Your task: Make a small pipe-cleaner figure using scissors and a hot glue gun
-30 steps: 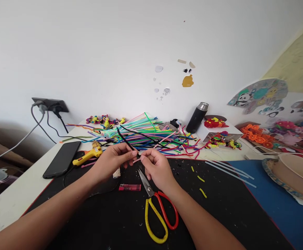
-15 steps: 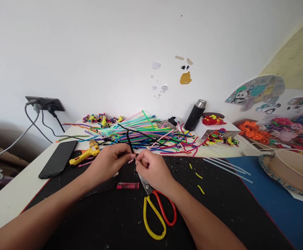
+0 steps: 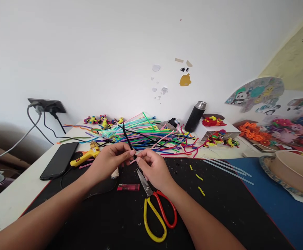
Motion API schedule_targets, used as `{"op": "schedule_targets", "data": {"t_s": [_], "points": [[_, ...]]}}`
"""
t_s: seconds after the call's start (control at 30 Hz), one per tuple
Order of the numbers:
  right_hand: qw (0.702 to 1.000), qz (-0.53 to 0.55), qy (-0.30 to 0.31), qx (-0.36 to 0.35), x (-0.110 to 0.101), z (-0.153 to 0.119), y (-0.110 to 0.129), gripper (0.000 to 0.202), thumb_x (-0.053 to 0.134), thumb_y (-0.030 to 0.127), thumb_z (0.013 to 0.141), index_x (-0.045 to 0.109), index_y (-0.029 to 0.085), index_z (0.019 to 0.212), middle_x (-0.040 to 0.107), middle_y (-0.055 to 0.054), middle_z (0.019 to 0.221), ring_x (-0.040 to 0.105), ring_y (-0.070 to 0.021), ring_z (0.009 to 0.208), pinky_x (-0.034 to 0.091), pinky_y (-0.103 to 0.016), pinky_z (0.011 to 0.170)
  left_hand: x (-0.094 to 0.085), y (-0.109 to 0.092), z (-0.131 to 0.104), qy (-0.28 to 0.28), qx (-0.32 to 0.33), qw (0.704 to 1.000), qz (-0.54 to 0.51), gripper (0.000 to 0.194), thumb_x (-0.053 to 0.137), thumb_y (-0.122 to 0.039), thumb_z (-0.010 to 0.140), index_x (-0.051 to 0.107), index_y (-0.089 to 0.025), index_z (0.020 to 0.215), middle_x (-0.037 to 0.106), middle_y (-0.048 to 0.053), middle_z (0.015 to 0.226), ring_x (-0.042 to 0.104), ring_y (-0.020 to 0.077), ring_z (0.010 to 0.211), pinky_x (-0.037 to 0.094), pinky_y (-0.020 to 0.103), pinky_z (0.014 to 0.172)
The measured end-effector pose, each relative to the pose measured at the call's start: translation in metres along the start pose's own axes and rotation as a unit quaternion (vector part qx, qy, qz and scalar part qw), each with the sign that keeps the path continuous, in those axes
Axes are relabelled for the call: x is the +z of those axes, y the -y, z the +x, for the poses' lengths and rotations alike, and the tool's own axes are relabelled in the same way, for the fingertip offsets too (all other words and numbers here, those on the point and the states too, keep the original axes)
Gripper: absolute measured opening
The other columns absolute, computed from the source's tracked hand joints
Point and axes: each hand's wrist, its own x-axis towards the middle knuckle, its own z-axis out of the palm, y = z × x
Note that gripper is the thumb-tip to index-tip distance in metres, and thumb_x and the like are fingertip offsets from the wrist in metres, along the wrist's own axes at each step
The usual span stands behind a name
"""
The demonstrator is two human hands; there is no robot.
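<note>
Over the black mat, my left hand pinches a black pipe cleaner between thumb and fingers; its free end sticks up and away from me. A short pink piece shows just beneath the fingertips. My right hand, fingers curled, grips the near end of the same black strand beside the left fingertips. The exact join between the pieces is hidden by my fingers. Under the right hand lie scissors with one yellow and one red handle, blades slightly apart. A pink lighter rests left of them.
Behind my hands spreads a pile of coloured pipe cleaners. At left are a yellow glue gun and a phone. Yellow snippets and clear sticks lie right. A black flask stands at the back.
The black pipe cleaner's free end now leans further left and more of it shows. My right hand has shifted slightly, uncovering more of the scissor blades.
</note>
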Motion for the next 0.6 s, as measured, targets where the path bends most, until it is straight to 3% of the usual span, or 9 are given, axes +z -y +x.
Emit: {"op": "schedule_targets", "data": {"t_s": [0.37, 0.6], "points": [[0.998, 0.055, -0.013, 0.014, -0.0001, -0.0001, 0.0046, 0.02, 0.069, 0.04, 0.09, 0.058, 0.023, 0.087, 0.046, 0.012, 0.054, 0.038, -0.0076, 0.036, 0.026, -0.022, 0.039, 0.0033, 0.0017, -0.0002, -0.013, -0.024, 0.999, -0.021, 0.048, 0.085, -0.065, 0.076, 0.069, -0.02, 0.076, 0.07, 0.002, 0.07, 0.061, 0.0162, 0.062, 0.048, 0.026, 0.057], [0.999, 0.03, -0.043, -0.002, -0.0032, 0.0013, 0.0039, 0.016, 0.065, 0.037, 0.09, 0.057, 0.024, 0.085, 0.041, 0.013, 0.051, 0.037, -0.0094, 0.038, 0.027, -0.024, 0.044, 0.007, 0.0026, 0.0003, -0.026, -0.046, 0.999, -0.004, 0.051, 0.086, -0.067, 0.07, 0.07, -0.019, 0.076, 0.071, 0.003, 0.066, 0.061, 0.0176, 0.059, 0.048, 0.028, 0.057]]}}
